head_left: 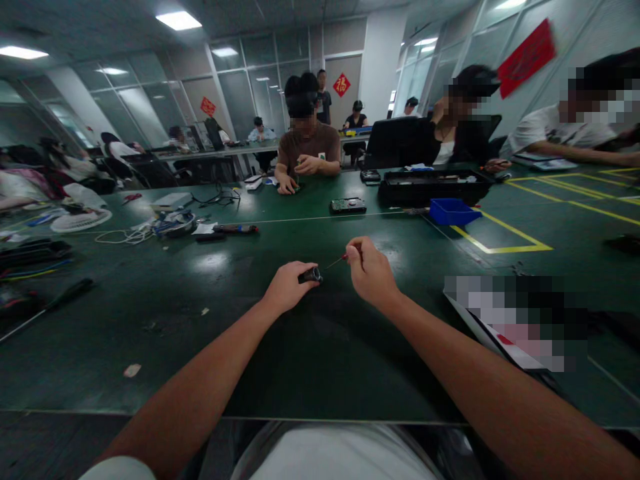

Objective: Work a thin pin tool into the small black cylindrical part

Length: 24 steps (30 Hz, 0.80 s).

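Note:
Near the middle of the green table (200,320), my left hand (287,288) is closed around a small dark cylindrical part (311,275), whose round open end faces right. My right hand (370,270) pinches the red handle of a thin screwdriver (336,262). Its slender shaft slants down to the left, and the tip is a short gap away from the cylinder's open end. Most of the handle is hidden in my fingers.
Across the table a person (309,143) handles a small item. A circuit board (348,205), a blue bin (453,212) and a black tray (435,187) stand beyond my hands. Tangled cables (173,223) lie left, a long screwdriver (55,303) at far left, and a partly blurred flat object (505,327) right.

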{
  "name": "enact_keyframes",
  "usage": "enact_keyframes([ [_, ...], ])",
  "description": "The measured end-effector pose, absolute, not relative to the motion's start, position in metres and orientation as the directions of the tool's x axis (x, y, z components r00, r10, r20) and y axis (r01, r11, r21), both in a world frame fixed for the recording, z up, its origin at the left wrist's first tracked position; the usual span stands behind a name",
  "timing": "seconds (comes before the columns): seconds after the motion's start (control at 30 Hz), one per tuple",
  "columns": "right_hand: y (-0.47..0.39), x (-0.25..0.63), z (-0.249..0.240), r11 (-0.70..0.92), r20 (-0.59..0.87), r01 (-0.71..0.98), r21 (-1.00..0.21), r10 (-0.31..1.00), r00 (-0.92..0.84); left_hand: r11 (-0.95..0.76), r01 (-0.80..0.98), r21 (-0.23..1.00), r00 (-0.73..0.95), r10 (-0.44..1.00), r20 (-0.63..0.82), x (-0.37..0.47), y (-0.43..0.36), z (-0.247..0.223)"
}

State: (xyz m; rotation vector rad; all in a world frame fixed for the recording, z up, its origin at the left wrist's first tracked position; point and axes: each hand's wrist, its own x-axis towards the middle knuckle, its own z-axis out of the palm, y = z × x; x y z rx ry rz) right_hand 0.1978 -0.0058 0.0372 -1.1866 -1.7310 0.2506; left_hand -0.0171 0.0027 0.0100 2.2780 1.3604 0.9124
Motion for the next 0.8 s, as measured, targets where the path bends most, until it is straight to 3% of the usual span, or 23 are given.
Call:
enact_keyframes([
  [0.1,-0.007,0.199,0.038,0.511,0.609,0.578,-0.637,0.793,-0.029,-0.426,0.523,0.738,0.191,0.903,0.386,-0.014,0.003,0.01],
  [0.2,-0.007,0.2,0.039,0.519,0.616,0.576,-0.632,0.787,-0.033,-0.323,0.198,0.925,0.071,0.946,0.316,-0.011,0.007,0.005],
  [0.3,-0.007,0.2,0.039,0.523,0.619,0.573,-0.631,0.785,-0.034,-0.223,-0.054,0.973,0.036,0.974,0.225,-0.013,0.012,0.001],
  [0.33,-0.007,0.201,0.039,0.523,0.618,0.571,-0.633,0.785,-0.034,-0.21,-0.05,0.976,0.028,0.977,0.212,-0.014,0.013,0.001],
  [0.4,-0.006,0.201,0.038,0.522,0.617,0.568,-0.636,0.787,-0.032,-0.211,0.12,0.97,0.024,0.977,0.21,-0.017,0.012,0.003],
  [0.53,-0.005,0.201,0.037,0.518,0.616,0.575,-0.633,0.787,-0.032,-0.316,0.605,0.731,0.14,0.946,0.293,-0.015,0.003,0.015],
  [0.63,-0.005,0.2,0.037,0.517,0.617,0.578,-0.631,0.787,-0.03,-0.437,0.736,0.517,0.312,0.897,0.313,-0.006,0.0,0.018],
  [0.8,-0.005,0.2,0.038,0.522,0.619,0.572,-0.633,0.784,-0.031,-0.455,0.865,0.209,0.433,0.89,0.144,0.005,0.003,0.01],
])
